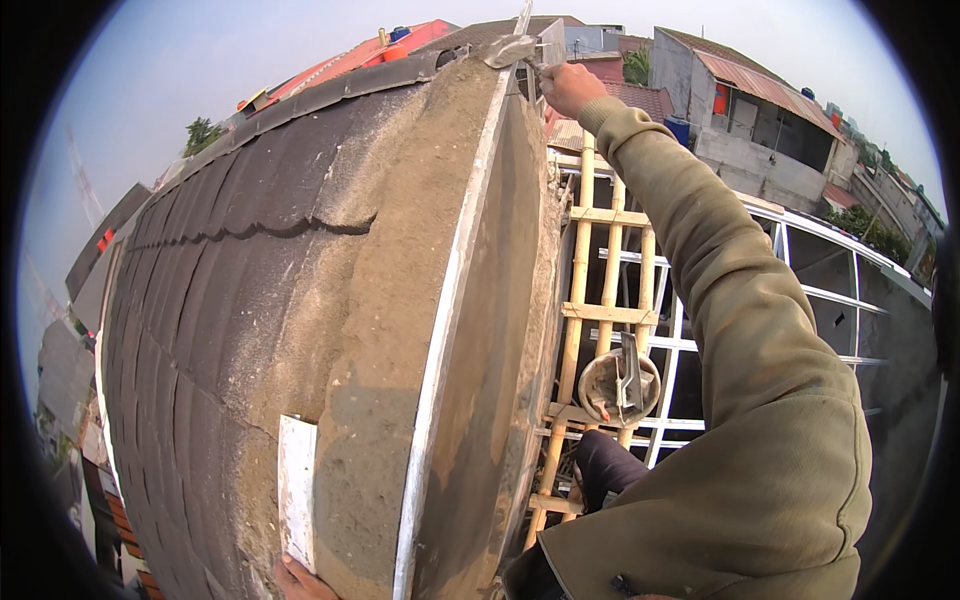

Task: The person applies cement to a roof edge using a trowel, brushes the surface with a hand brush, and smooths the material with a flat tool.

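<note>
My right hand (570, 87) reaches far up along an olive sleeve and grips a steel trowel (512, 47) laid against the top of a mortar-covered roof edge (400, 260). A pale metal straightedge strip (450, 290) runs down that edge. At the bottom, my left hand (300, 582) presses on a flat white board (297, 488) lying on the mortar. Dark roof tiles (210, 300) cover the slope to the left of the mortar band.
Bamboo scaffolding (600, 300) stands to the right of the roof edge, with a mortar bucket (618, 385) holding a tool resting on it. White metal framing (820, 290) lies beyond. Neighbouring roofs and buildings (760, 120) fill the background.
</note>
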Action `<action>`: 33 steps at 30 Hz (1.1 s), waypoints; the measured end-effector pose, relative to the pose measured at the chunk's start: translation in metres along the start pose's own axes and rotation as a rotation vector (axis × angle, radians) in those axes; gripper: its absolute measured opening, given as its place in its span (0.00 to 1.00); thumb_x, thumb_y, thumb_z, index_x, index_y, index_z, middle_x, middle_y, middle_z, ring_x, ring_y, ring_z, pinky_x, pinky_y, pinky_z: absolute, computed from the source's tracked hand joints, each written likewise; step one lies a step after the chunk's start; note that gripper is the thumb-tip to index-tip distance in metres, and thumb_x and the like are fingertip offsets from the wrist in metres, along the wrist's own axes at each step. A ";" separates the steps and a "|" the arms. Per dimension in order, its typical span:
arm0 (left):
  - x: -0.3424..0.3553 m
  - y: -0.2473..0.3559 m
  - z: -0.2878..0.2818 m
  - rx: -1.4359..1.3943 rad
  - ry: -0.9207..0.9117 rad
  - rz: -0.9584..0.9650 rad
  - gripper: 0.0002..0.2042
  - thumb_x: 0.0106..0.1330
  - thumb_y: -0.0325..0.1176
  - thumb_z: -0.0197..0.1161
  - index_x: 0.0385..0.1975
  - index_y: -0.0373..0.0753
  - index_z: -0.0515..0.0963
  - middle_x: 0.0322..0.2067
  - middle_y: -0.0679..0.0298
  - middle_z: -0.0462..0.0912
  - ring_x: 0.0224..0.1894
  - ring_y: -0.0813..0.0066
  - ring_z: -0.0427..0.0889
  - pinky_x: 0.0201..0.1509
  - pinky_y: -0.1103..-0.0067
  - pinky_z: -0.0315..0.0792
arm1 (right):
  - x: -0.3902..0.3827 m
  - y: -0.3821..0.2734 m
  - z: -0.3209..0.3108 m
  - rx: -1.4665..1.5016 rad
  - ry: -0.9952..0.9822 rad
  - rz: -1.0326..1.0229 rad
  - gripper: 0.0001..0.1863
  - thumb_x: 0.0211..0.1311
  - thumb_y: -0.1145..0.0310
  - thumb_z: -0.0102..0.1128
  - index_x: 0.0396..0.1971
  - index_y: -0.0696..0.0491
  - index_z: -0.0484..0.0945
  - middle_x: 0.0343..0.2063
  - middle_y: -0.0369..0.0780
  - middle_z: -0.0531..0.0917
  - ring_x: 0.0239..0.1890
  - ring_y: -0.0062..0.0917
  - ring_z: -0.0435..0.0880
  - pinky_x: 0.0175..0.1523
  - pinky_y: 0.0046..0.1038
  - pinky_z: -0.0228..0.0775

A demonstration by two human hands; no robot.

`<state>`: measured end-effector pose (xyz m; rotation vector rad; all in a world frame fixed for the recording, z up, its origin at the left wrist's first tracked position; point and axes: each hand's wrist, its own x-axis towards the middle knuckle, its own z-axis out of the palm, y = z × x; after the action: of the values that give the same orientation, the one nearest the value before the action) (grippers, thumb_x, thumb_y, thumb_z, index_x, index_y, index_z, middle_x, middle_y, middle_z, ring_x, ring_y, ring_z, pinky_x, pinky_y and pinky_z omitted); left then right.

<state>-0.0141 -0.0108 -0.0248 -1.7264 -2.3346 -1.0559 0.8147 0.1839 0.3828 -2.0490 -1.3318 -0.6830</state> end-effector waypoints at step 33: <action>0.007 0.033 -0.012 -0.077 0.026 -0.171 0.37 0.80 0.61 0.49 0.63 0.25 0.77 0.61 0.38 0.80 0.63 0.41 0.78 0.69 0.58 0.69 | -0.039 -0.006 -0.024 -0.087 0.092 -0.156 0.20 0.77 0.58 0.47 0.56 0.46 0.86 0.42 0.52 0.89 0.46 0.52 0.88 0.51 0.52 0.81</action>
<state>0.0075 -0.0068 0.0030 -1.5483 -2.4937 -1.2010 0.7923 0.1449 0.3734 -1.9693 -1.4414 -0.9080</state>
